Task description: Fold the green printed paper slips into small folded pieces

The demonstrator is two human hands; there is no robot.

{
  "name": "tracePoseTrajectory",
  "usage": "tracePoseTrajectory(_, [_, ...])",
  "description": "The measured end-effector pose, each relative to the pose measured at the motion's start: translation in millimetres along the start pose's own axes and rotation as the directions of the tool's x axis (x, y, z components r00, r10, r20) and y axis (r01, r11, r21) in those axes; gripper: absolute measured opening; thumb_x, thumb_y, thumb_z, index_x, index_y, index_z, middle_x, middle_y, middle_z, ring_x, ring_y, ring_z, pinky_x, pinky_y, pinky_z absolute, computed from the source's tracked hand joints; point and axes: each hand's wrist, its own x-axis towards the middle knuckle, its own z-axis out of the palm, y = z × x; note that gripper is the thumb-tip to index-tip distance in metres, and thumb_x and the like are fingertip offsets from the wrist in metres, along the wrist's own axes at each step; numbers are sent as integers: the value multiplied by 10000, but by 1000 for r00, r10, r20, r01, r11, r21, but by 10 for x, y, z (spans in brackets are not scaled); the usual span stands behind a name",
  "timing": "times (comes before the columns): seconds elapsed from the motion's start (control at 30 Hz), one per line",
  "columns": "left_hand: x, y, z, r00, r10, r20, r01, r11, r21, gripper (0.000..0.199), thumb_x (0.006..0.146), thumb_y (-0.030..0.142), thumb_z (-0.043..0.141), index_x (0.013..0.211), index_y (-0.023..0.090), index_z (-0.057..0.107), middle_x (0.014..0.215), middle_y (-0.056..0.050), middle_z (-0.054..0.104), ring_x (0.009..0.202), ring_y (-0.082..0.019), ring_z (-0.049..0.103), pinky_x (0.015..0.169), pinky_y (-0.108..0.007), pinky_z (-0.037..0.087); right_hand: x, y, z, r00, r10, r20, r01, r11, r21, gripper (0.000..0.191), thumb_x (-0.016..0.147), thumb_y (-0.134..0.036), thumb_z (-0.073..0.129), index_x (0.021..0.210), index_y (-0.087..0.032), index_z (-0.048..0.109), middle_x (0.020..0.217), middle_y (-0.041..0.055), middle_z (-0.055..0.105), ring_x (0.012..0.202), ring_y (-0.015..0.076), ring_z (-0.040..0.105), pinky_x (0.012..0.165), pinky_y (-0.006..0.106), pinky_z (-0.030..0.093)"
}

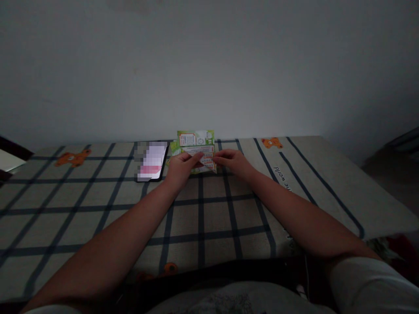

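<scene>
I judged that handling this green-and-white packet (207, 150) well called for a steady left thumb and a light right pinch, since it looked thin enough to crease. Pulling evenly, without twisting, seemed safest. It was at the far middle of the cloth-covered desk (212, 218), just right of the phone (152, 161); I couldn't tell whether it was one folded piece or several. My left hand (179, 168) gripped it with the thumb across its face; my right hand (234, 160) had thumb and fingertips together at its right edge. Both forearms reached far and inward.
</scene>
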Motion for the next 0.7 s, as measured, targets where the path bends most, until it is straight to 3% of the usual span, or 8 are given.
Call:
tracePoseTrajectory(0.13, [13, -12, -2, 999, -13, 49, 15, 999, -44, 407, 650, 501, 839, 847, 154, 760, 950, -90, 771, 839, -221, 727, 801, -358, 605, 5, -8, 2, 999, 0, -33, 1, 1000, 29, 251, 699, -403, 791, 834, -195, 756, 800, 13, 723, 702, 125, 598, 706, 296, 465])
tracePoseTrajectory(0.37, [-24, 46, -5, 996, -55, 74, 45, 991, 124, 415, 625, 535, 844, 799, 166, 766, 792, -79, 762, 691, -198, 698, 740, -346, 591, 16, -7, 5, 997, -19, -79, 26, 996, 88, 240, 664, -408, 807, 765, -205, 729, 737, -8, 698, 668, 124, 580, 670, 292, 464])
tracePoseTrajectory(0.7, [7, 36, -27, 998, -33, 48, 22, 979, 202, 423, 658, 567, 813, 762, 163, 739, 708, -52, 736, 624, -164, 666, 654, -291, 562, 4, -29, 9, 998, 13, -55, -11, 1000, 27, 291, 705, -439, 771, 827, -175, 750, 764, 14, 694, 699, 133, 589, 696, 306, 467])
